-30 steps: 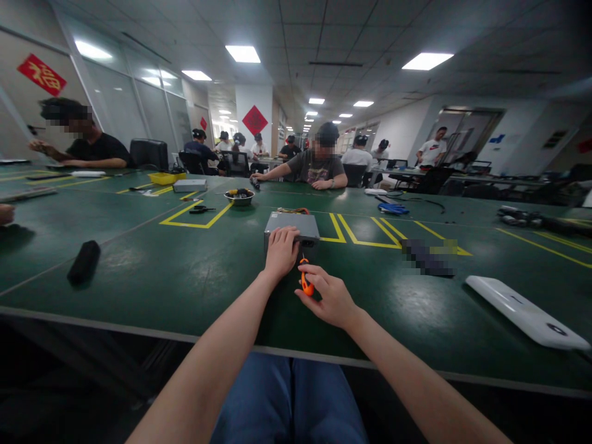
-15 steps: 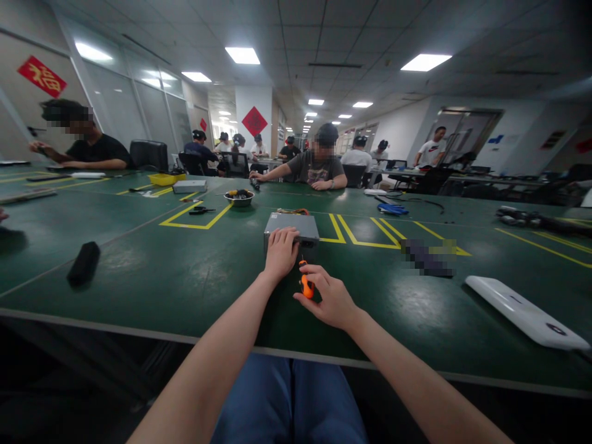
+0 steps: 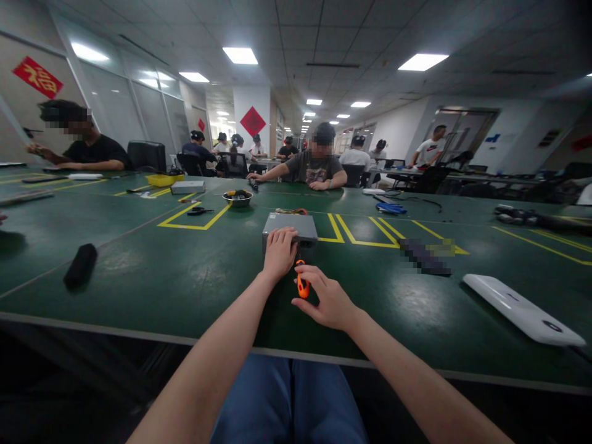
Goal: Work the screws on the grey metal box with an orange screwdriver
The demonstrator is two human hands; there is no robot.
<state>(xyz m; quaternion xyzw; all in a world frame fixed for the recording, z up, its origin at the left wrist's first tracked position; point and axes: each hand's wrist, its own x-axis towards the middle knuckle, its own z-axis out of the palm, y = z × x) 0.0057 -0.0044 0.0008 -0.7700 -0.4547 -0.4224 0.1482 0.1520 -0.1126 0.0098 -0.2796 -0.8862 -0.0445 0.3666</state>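
Note:
A grey metal computer power supply point(image 3: 303, 227) sits on the green table, its socket side towards me and a bundle of coloured wires behind it. My left hand point(image 3: 279, 251) grips its near left part, fingers laid over the top. In front of the box, my right hand point(image 3: 329, 297) holds a screwdriver point(image 3: 303, 287) with an orange and black handle between thumb and fingers. The screwdriver's thin shaft points at the box's near face. Whether its tip touches a screw is too small to tell.
A metal bowl point(image 3: 237, 198) with tools stands behind on the left, near a yellow tray point(image 3: 165, 179). A black block point(image 3: 81, 266) lies at left, a white power bank point(image 3: 522, 309) at right. Blue cable point(image 3: 391, 208) lies farther back. Across the table sits a co-worker point(image 3: 319, 163).
The whole view has shifted very slightly. My left hand stays on the power supply, and the screwdriver's handle has turned and tilted a little in my right fingers.

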